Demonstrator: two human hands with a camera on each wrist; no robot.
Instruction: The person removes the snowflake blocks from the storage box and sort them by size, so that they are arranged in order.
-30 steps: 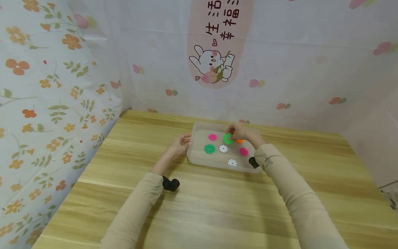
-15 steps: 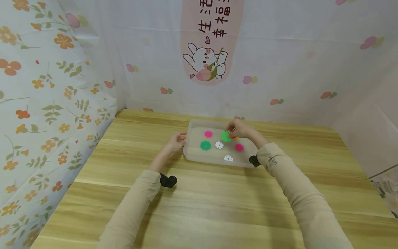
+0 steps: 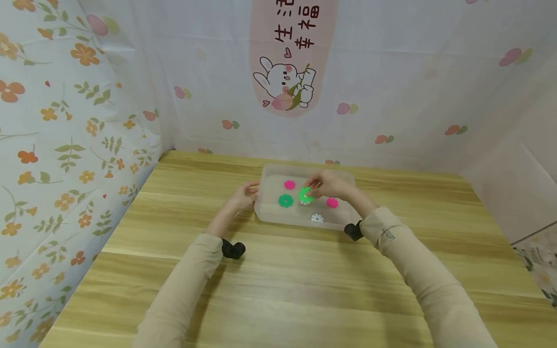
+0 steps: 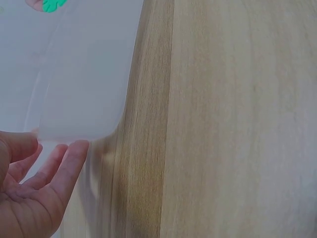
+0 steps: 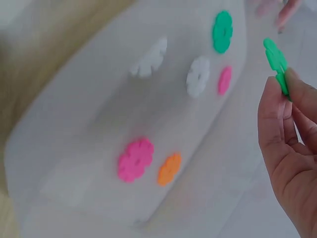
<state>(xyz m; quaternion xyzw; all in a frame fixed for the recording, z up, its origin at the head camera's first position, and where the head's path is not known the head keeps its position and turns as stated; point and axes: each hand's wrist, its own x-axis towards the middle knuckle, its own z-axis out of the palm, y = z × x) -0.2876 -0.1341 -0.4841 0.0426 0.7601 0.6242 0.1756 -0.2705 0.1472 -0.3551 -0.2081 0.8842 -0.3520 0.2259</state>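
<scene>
"Over the pale tray (image 3: 285, 218), what step is in hand?"

"Moving a single piece, I'd say. The right hand (image 3: 328, 186) has a bright green disc (image 5: 275, 58) up off the tray floor, tilted, near the inner white disc (image 5: 198, 77). Whether it is being set down or taken out, I can't tell."

"And the next move?"

"Either way it calls for a steady pinch — lowering the disc flat onto bare floor and letting go, or raising it past the rim without brushing its neighbours."

"How tight is that right hand?"

"Thumb and forefinger are clamped on the disc's edge, the other fingers bent beneath."

"The left hand (image 3: 242, 197)?"

"Loosely spread, thumb apart from the fingers, tips touching the tray's left end. It holds no disc — its part seems to be bracing the tray."

"What might get knocked?"

"The inner white disc first, I think. The orange disc (image 5: 169, 168) and the near pink disc (image 5: 136, 160) lie just beside each other toward the right end, so care there too."
</scene>
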